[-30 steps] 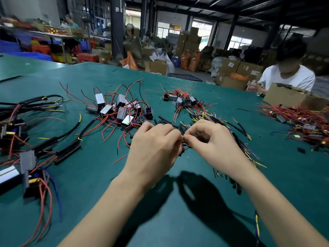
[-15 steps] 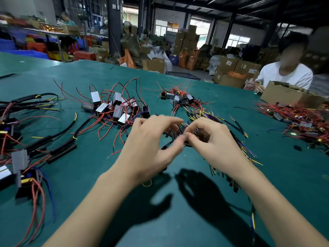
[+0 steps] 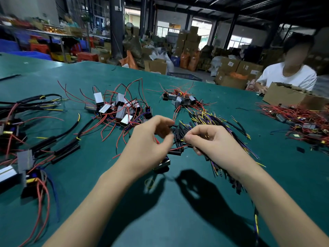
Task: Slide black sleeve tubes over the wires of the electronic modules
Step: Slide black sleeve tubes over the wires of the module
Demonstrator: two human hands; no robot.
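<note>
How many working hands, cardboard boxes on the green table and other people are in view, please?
Hands: 2, left hand and right hand
Cardboard box: 1
Other person: 1
Total: 4

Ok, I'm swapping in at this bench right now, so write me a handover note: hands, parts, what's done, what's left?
Left hand: fingers curled, pinching red wires of a small black module hanging below it.
Right hand: pinching a black sleeve tube from the loose tubes between the hands.
Unsleeved silver modules lie in a pile ahead on the left; sleeved harnesses lie at far left.
Left: thread this tube on, then work through the pile.
</note>
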